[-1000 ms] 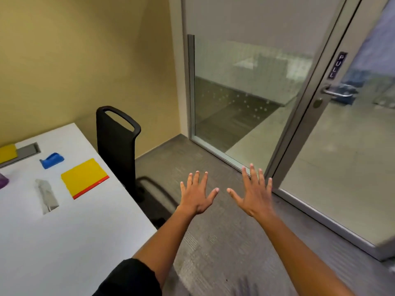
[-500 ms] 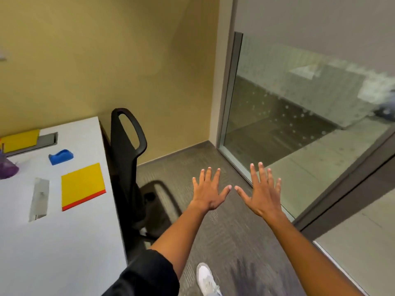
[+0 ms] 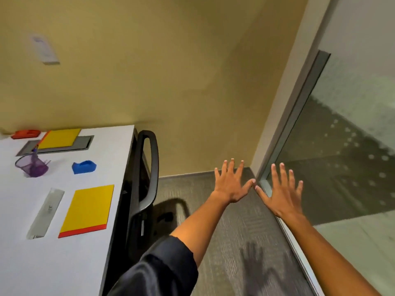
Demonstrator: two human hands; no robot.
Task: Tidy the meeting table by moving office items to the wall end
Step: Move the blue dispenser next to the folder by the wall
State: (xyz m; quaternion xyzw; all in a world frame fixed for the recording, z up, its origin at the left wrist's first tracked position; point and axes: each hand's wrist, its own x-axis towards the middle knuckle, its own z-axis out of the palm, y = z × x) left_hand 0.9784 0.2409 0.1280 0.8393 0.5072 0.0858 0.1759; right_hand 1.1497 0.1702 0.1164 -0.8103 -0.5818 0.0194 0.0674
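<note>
The white meeting table (image 3: 70, 263) fills the lower left and runs up to the yellow wall. On it lie a yellow pad with a red edge (image 3: 87, 211), a clear ruler (image 3: 46, 213), a blue tape dispenser (image 3: 84, 167), a purple mesh pen cup (image 3: 32, 166), a second yellow pad (image 3: 58, 138) over a grey hatch, and a red item (image 3: 26, 133) at the wall end. My left hand (image 3: 232, 185) and my right hand (image 3: 282, 192) are held out flat over the carpet, right of the table, fingers spread, thumbs nearly touching, holding nothing.
A black office chair (image 3: 145, 180) is tucked against the table's right edge. Grey carpet (image 3: 235, 242) lies beyond it. A frosted glass wall (image 3: 346, 157) with a metal frame closes the right side. A small white plate (image 3: 44, 50) hangs on the yellow wall.
The view has swung left, away from the glass door and toward the wall end of the table, bringing more items into sight. Both hands stay spread and empty.
</note>
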